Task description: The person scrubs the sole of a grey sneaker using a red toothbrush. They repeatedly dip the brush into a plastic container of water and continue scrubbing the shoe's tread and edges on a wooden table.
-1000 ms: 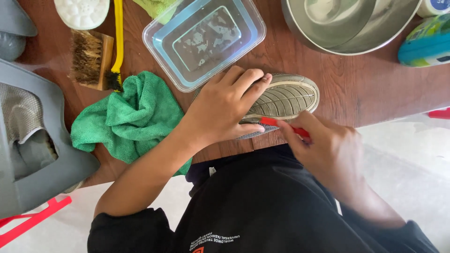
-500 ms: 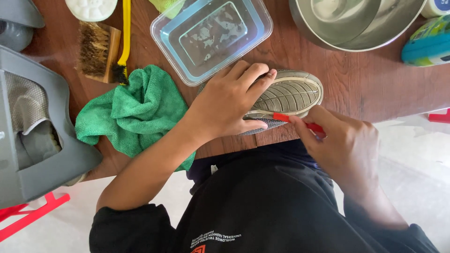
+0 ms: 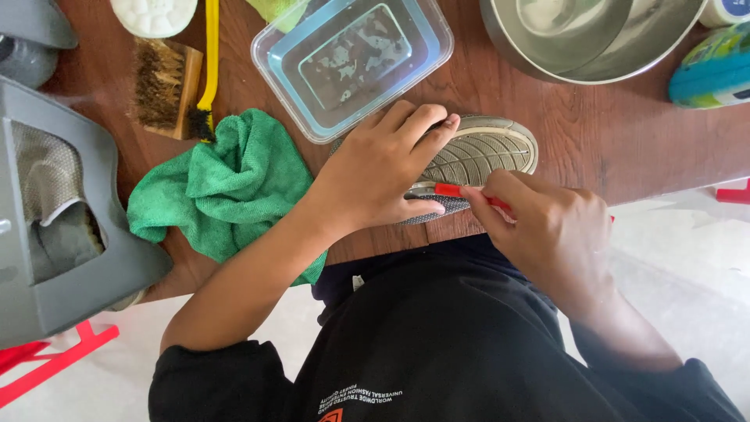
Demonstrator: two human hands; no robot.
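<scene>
Brown wooden table (image 3: 625, 133), grey shoe (image 3: 484, 152) under left hand (image 3: 375, 168), right hand (image 3: 547, 230) beside

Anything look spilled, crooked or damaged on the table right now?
Nothing looks spilled or broken. The shoe lies sole-up at the table edge, held by the left hand, while the right hand works a red tool along its side. The green cloth is crumpled and hangs over the edge. The plastic container holds murky water.
</scene>
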